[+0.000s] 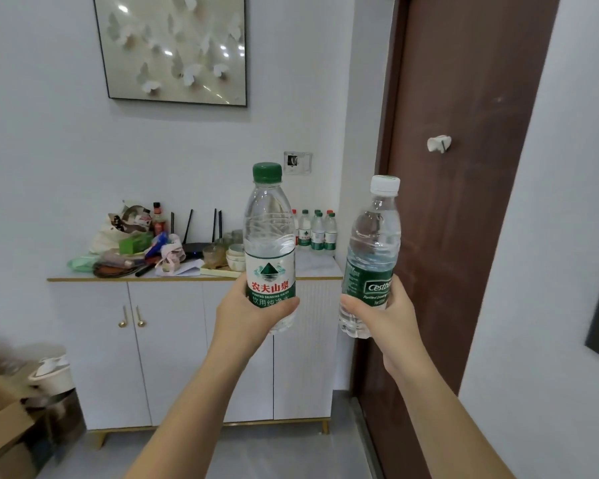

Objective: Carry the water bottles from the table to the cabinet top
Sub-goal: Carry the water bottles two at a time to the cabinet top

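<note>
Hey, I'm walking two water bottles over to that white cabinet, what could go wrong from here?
The white cabinet's top has little bare surface, mostly beside the small plastic bottles standing at its right end; setting down there could topple them.
The clear white-capped bottle in your right hand is tilted and gripped low, so it might slip.
Your left hand grips the clear green-capped bottle, so no hand is free to shift the pile of bags and bowls.
</note>
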A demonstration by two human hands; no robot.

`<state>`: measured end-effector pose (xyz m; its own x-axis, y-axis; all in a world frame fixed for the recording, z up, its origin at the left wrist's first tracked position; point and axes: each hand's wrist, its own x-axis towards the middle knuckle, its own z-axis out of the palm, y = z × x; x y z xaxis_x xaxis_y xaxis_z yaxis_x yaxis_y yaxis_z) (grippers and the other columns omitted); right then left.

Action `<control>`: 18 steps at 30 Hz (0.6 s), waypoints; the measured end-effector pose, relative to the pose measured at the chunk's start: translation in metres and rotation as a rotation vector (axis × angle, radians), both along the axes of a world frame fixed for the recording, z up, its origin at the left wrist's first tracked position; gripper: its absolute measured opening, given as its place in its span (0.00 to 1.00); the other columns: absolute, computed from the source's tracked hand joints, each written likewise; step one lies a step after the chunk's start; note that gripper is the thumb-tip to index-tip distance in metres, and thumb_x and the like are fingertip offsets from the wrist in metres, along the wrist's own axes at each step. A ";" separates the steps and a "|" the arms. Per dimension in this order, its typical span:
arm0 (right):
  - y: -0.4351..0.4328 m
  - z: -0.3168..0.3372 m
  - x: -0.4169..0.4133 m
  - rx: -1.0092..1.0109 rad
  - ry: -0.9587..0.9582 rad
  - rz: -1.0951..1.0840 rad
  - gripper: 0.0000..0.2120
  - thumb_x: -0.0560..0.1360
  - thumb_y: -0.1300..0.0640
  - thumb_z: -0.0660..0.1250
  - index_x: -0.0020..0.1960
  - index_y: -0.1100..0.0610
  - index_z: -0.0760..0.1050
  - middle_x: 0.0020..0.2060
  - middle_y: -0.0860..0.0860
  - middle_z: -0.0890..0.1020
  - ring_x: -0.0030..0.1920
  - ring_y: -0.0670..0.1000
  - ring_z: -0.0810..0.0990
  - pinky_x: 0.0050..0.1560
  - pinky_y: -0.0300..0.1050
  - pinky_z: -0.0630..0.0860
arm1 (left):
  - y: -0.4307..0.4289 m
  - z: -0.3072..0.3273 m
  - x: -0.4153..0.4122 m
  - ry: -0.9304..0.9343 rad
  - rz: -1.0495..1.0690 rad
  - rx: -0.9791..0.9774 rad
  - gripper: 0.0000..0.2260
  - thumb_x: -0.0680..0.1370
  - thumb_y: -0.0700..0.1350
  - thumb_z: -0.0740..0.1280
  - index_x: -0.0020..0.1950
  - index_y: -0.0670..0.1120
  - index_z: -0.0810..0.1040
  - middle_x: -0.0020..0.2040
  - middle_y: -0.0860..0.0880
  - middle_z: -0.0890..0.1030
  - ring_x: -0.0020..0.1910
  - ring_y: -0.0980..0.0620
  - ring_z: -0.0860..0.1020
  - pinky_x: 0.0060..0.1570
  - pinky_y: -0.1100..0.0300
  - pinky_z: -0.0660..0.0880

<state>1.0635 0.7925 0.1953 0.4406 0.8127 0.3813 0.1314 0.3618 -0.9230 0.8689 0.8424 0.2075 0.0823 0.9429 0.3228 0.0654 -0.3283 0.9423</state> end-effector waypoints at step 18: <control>0.275 0.007 0.113 0.049 0.035 0.002 0.25 0.66 0.63 0.79 0.53 0.40 0.74 0.50 0.44 0.84 0.52 0.46 0.83 0.54 0.49 0.80 | 0.235 -0.002 0.110 0.000 0.134 0.039 0.20 0.65 0.43 0.80 0.50 0.57 0.76 0.47 0.56 0.83 0.47 0.57 0.81 0.45 0.59 0.78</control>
